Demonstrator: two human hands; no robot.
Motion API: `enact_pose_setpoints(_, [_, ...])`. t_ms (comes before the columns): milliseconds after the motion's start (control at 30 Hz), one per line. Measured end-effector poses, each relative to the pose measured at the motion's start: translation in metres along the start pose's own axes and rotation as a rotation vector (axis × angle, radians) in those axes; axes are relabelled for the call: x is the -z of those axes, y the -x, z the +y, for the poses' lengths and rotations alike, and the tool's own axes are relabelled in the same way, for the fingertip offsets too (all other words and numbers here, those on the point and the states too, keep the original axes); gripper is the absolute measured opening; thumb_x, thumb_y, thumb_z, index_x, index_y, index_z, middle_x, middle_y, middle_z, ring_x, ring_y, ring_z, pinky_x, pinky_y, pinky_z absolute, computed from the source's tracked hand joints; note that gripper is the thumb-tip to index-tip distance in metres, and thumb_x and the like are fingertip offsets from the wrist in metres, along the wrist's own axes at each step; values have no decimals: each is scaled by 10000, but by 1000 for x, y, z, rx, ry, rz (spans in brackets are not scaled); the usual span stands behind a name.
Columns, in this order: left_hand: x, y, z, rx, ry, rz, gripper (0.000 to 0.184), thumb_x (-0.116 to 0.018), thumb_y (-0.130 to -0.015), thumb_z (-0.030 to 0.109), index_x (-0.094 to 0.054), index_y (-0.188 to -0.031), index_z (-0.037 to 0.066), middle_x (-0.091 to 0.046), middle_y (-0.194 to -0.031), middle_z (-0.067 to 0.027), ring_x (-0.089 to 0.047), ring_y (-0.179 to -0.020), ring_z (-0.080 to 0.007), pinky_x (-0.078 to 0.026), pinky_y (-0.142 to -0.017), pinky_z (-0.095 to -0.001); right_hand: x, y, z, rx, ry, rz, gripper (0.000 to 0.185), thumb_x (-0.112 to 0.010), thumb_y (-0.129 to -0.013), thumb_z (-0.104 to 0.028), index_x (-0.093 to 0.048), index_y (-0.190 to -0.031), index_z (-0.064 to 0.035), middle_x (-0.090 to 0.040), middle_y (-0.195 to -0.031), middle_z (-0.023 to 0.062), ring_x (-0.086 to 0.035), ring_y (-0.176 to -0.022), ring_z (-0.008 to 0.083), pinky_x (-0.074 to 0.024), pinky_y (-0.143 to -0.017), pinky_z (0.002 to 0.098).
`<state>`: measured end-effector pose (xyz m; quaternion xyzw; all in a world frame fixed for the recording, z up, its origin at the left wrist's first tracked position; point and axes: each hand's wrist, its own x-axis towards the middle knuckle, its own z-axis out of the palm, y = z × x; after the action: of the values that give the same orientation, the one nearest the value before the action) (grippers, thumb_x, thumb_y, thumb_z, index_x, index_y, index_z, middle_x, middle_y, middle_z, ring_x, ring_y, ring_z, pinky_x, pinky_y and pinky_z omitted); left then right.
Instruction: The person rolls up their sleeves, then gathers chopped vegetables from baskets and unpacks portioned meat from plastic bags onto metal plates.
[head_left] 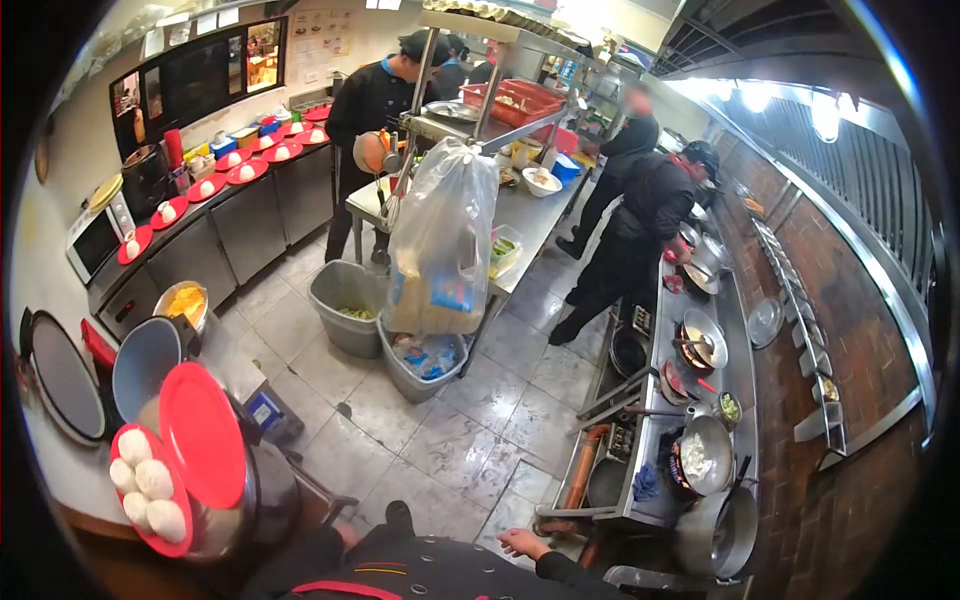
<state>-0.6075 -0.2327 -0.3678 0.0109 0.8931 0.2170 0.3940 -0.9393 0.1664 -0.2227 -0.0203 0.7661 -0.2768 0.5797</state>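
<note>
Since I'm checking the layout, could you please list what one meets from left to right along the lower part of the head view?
White balls, left hand, dark shoe, right hand, large metal pan.

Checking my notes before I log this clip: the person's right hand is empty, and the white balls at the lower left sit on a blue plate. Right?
Not quite: the plate under the white balls is red, not blue, as the head view shows. The rest stands.
</note>
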Motion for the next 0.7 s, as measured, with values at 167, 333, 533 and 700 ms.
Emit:
enact_pose_setpoints(167, [92,-45,-45,171,1041,292,306,-541,-936,291,-682,-1131,102,-704,-1063,-117,-683,-941,-275,-525,-780,-421,7,-1,-5,-65,-246,65,348,-614,-944,-384,-618,-1067,-58,-679,-945,49,-664,-810,169,-539,-659,336])
enact_pose_setpoints(333, [205,-29,-11,211,1390,195,310,-542,-964,355,-685,-1087,109,-701,-1057,-5,-645,-961,-152,-475,-815,-360,21,-93,77,429,631,-78,297,-546,-940,-336,-657,-1038,-79,-679,-797,114,-684,-786,282,-521,-639,411])
enact_pose_setpoints(533, [248,-20,-20,272,1176,203,302,-498,-979,303,-675,-1127,108,-706,-1007,-24,-651,-977,-155,-502,-791,-357,66,-98,-28,707,734,-200,326,-495,-947,-355,-663,-1122,-138,-699,-920,167,-661,-855,378,-511,-688,449])
enact_pose_setpoints(700, [153,-21,-119,72,848,333,340,-456,-966,269,-662,-1188,114,-688,-1162,-64,-670,-970,-198,-532,-779,-340,91,-165,-135,267,380,-104,426,-539,-947,-441,-675,-831,-54,-661,-728,127,-622,-594,247,-503,-586,411])
